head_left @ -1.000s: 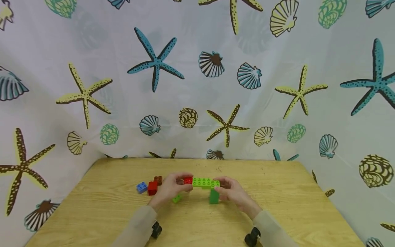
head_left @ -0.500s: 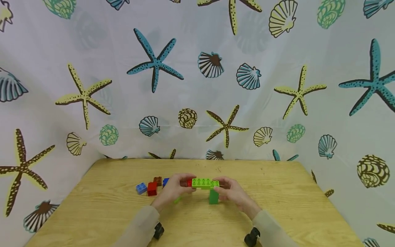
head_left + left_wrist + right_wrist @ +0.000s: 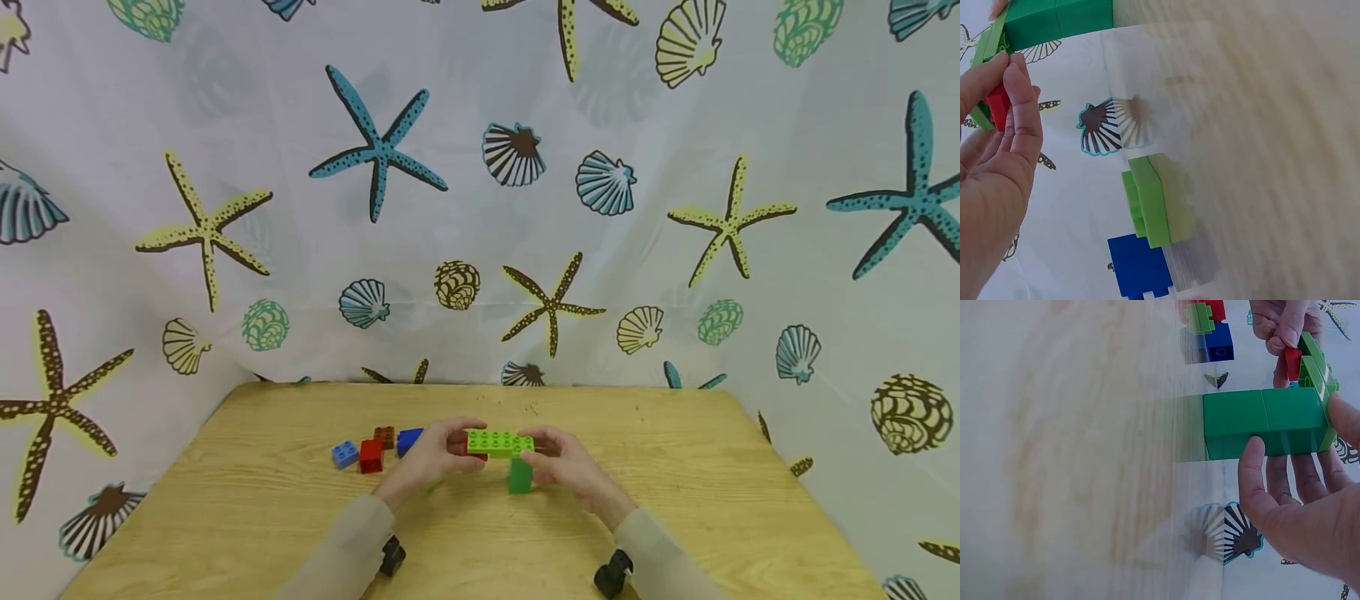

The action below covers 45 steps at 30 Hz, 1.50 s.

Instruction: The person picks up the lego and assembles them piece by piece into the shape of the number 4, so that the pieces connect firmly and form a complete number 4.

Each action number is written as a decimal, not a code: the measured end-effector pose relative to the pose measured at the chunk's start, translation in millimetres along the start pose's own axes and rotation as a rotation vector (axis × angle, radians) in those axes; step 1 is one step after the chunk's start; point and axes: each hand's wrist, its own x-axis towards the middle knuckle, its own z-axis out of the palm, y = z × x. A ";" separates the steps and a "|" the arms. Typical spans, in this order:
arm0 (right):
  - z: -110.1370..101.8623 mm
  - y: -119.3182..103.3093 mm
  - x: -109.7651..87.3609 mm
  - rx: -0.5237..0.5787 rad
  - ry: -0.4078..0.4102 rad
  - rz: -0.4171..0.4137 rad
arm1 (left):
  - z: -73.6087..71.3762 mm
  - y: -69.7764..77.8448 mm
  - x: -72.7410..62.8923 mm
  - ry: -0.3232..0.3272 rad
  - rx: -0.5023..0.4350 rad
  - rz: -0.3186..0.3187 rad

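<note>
At left of centre in the head view, on the wooden table [image 3: 247, 492]: one light blue block [image 3: 345, 454], studs up; just beside it, one red block [image 3: 371, 457]; behind that, one brown block [image 3: 385, 437]; next rightward, one dark blue block [image 3: 408, 439], partly hidden by your wrist; nearer you, one loose lime block [image 3: 1152, 203], mostly covered in the head view but plain at lower centre of the left wrist view.

At centre: your left hand [image 3: 429, 457], pinching a small red brick [image 3: 999, 105] between thumb and fingers, under the left end of the lime bridge [image 3: 491, 442]; whether its studs have caught, you cannot tell from here.

Right of centre: the dark green column [image 3: 521, 477], upright beneath the bridge's right end; your right hand [image 3: 567, 468], fingers curled round the column, thumb against the lime at its top.

Handling advice, as judged: square the red brick to the bridge's edge before pressing; push straight up, countering from above with a fingertip; brace the column firmly, since force on the unsupported left end could lever the joint loose.
</note>
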 end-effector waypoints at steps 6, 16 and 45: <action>0.3 1.1 0.3 0.003 -0.009 0.002 | -0.7 2.4 0.6 -0.035 -0.017 0.001; 0.2 2.8 0.6 -0.003 -0.016 0.000 | -4.6 2.8 1.6 -0.074 -0.003 -0.006; -1.9 -1.5 2.4 -0.042 -0.028 -0.017 | -8.3 10.2 5.6 -0.057 -0.128 -0.074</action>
